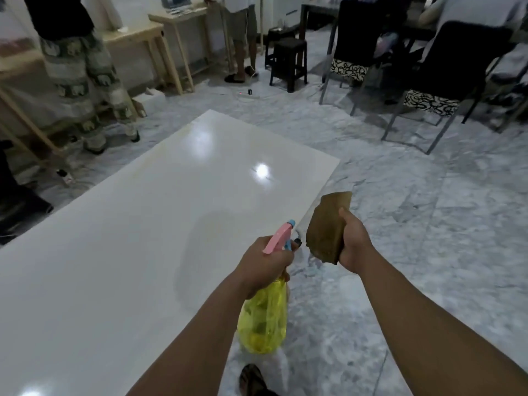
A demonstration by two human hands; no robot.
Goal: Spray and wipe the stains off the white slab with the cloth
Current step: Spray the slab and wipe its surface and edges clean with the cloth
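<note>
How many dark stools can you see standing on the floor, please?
2: one dark stool beyond the slab's far end, another just behind it, partly hidden.

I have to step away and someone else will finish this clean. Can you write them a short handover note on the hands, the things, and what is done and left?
Left hand: gripping the spray bottle by its neck, pink nozzle pointing toward the slab.
Right hand: holding the brown cloth, folded, in the air above the slab's right edge, not touching it.
Slab: lies flat, glossy; faint yellowish stains show along its far left edge.
Done: both tools picked up. No spray or wipe marks can be told from this view.
Left: spray the stained area, wipe it with the cloth, check the rest of the slab.
</note>
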